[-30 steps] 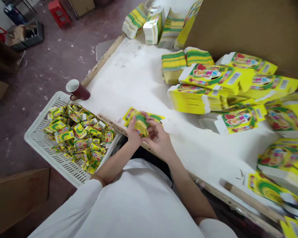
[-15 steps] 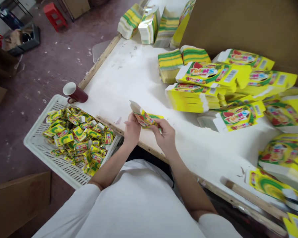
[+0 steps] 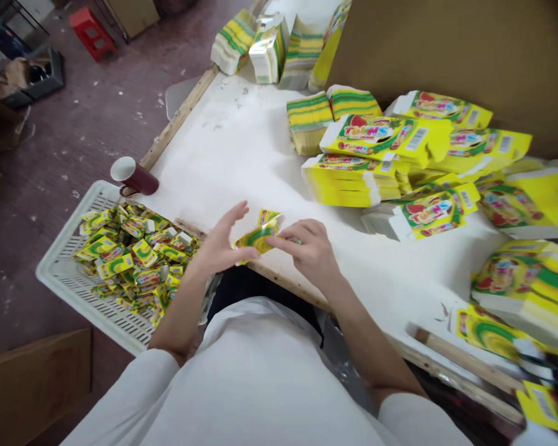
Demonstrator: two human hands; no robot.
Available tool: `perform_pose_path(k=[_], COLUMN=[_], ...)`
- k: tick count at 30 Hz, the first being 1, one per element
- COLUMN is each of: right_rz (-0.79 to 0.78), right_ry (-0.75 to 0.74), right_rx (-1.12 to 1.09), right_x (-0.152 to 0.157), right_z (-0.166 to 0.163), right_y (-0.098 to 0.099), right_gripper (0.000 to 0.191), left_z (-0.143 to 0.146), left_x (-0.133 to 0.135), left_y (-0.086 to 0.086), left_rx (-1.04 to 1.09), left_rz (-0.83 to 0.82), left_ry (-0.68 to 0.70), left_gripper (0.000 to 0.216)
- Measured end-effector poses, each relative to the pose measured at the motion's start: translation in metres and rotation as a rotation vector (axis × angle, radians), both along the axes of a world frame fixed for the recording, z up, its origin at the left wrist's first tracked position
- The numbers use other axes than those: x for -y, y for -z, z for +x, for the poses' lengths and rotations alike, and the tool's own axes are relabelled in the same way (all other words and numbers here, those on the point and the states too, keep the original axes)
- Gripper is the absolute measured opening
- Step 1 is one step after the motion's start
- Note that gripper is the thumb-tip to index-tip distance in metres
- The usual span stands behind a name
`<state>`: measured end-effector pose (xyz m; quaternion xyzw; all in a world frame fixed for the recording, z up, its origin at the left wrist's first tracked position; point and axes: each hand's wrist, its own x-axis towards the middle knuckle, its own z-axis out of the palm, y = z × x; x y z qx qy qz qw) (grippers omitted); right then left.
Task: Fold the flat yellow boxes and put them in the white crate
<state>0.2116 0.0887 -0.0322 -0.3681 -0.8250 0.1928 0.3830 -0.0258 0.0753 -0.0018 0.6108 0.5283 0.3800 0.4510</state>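
Observation:
A small yellow and green carton [image 3: 259, 235] sits between my two hands at the near edge of the white table [image 3: 242, 142]. My right hand [image 3: 307, 251] pinches its right side with closed fingers. My left hand [image 3: 221, 244] presses a thumb against the carton's left side, its other fingers stretched upward and apart. Just left of my hands, a white slotted basket [image 3: 69, 285] holds several folded cartons [image 3: 130, 254] of the same print.
A dark red mug [image 3: 132, 176] stands at the table's left corner, behind the basket. Stacks of flat yellow carton blanks [image 3: 376, 155] cover the table's far and right side. A brown board [image 3: 446, 49] leans at the back. A red stool [image 3: 88, 25] stands on the floor.
The carton went from an opened, flap-up shape to a smaller folded one. My left hand's fingers lifted and spread. The view shifted slightly right.

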Motion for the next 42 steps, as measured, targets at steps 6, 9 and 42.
perform_pose_path(k=[6,9,42], right_rz=[0.027,-0.034,-1.294], right_ry=[0.200,0.347,-0.138], right_rx=[-0.137,-0.221,-0.997], right_x=[0.014,0.028,0.016], right_z=[-0.014,-0.025,-0.026], right_y=[0.001,0.007,0.018], right_gripper=[0.029,0.021,0.020], left_z=[0.045,0.053,0.052], left_x=[0.010,0.013,0.019], left_y=[0.014,0.021,0.035], left_rx=[-0.149,-0.167,-0.499], left_rz=[-0.079,-0.034,0.376], left_ry=[-0.054,-0.239,0.059], left_gripper=[0.077,0.081,0.063])
